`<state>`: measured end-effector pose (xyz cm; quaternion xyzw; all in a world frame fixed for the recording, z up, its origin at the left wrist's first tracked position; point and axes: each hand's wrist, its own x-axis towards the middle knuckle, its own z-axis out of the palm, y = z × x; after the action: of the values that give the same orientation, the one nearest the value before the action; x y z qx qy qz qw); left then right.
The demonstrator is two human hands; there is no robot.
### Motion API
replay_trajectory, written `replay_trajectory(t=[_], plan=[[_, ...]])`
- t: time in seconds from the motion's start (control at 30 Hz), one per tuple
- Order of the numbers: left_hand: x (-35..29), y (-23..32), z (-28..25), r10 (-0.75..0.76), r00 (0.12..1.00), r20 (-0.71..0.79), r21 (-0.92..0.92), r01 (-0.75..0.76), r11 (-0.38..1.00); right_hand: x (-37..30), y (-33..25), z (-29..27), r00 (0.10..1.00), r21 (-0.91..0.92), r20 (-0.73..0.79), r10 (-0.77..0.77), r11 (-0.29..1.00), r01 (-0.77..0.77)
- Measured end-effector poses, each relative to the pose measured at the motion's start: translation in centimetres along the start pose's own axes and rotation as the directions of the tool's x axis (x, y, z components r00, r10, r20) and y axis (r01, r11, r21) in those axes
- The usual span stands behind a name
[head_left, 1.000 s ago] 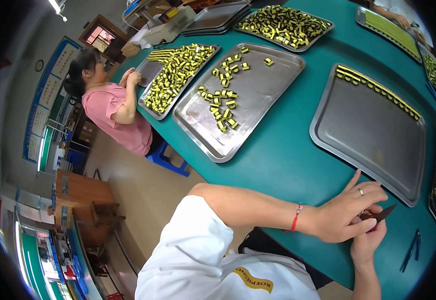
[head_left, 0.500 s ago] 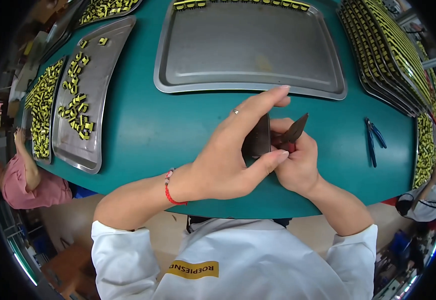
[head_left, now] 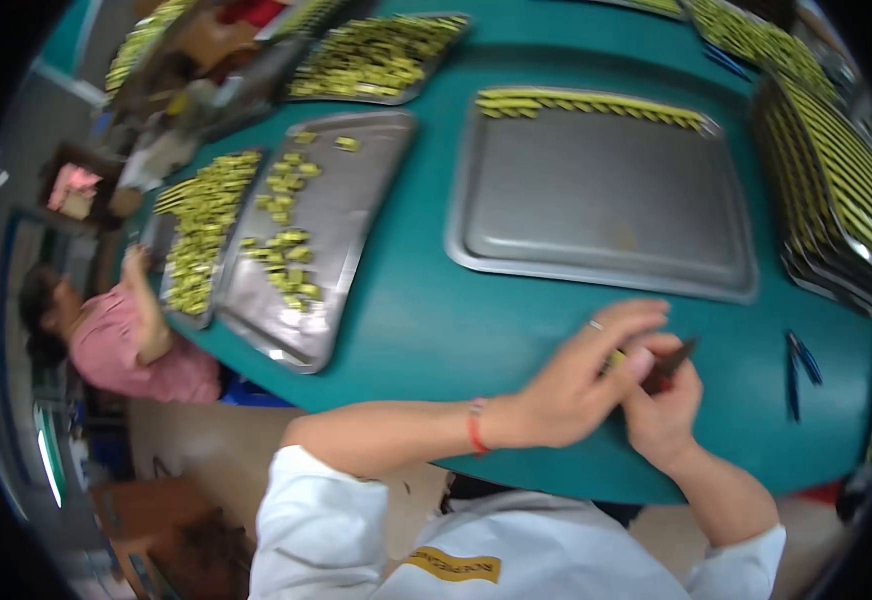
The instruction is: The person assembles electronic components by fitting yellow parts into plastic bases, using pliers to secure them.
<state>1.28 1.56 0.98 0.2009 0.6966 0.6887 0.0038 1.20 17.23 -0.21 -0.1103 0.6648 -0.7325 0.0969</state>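
Both hands are together over the green table, just nearer than a large grey metal tray (head_left: 596,277). My left hand (head_left: 566,390), with a ring and a red bracelet, curls its thumb and fingers round a small black and yellow part (head_left: 613,362), mostly hidden by the fingers. Close against it, my right hand (head_left: 664,415) is closed on pliers (head_left: 678,362) with dark pointed jaws, which point up and to the right. Whether the jaws touch the part cannot be made out. Similar parts (head_left: 596,105) line the tray's far edge.
To the left, a tray (head_left: 341,240) holds scattered yellow and black parts, beside heaped ones (head_left: 206,240). Stacked full trays (head_left: 836,190) stand at the right. Blue-handled pliers (head_left: 796,375) lie on the table's right side. A person in pink (head_left: 136,340) sits at the far left.
The view has swung left, so table and trays appear further right and lower. My hands stay together; the dark part now shows yellow, and the left fingers look closer round it.
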Motion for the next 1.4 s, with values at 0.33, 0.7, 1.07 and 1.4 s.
replay_trajectory(t=[0.33,0.7,1.07,1.4], plan=[[0.3,-0.1,-1.3,-0.010,0.994,-0.109,0.055,0.016,0.998,0.4,-1.0,-0.2,0.998,0.100,0.067,0.020,0.995,-0.026],[0.4,0.5,-1.3,-0.088,0.996,-0.026,-0.031,0.088,0.996,1.4,-0.5,-3.4,0.802,-0.303,0.155,-0.576,0.745,0.594],[1.3,0.2,-1.3,0.096,0.995,0.001,0.031,-0.096,0.995,3.1,-1.0,-3.2,0.637,-0.355,0.153,-0.756,0.559,0.749],[3.4,-1.6,-5.4,0.609,0.784,-0.124,0.677,-0.382,0.629,1.7,-1.5,-2.3,0.978,-0.020,-0.031,-0.206,0.978,0.206]])
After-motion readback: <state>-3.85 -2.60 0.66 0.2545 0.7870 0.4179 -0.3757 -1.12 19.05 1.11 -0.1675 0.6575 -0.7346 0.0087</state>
